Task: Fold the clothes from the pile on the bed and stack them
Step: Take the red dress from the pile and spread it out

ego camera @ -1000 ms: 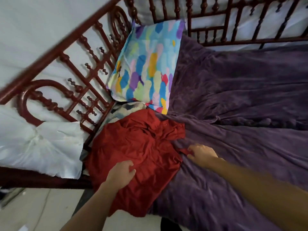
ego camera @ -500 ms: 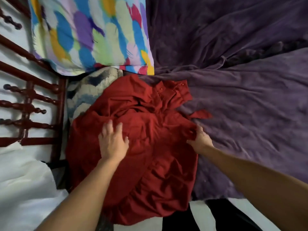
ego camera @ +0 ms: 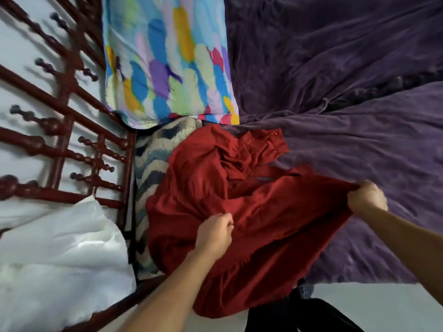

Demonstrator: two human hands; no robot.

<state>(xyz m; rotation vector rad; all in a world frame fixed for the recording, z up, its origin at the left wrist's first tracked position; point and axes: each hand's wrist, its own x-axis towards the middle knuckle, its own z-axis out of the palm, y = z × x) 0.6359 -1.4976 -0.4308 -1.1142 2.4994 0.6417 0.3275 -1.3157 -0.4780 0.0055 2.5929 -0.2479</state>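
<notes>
Here the left hand and right hand both pinch one red garment.

Left hand and right hand both pinch with curled fingers, arms outstretched.

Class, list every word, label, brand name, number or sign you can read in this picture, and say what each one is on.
None: there is no readable text anywhere in the view.
The red garment shows only small buttons, with no tag or print visible.
The pillow has a coloured feather pattern and no lettering.
The purple bedspread and the white bag are plain.
</notes>
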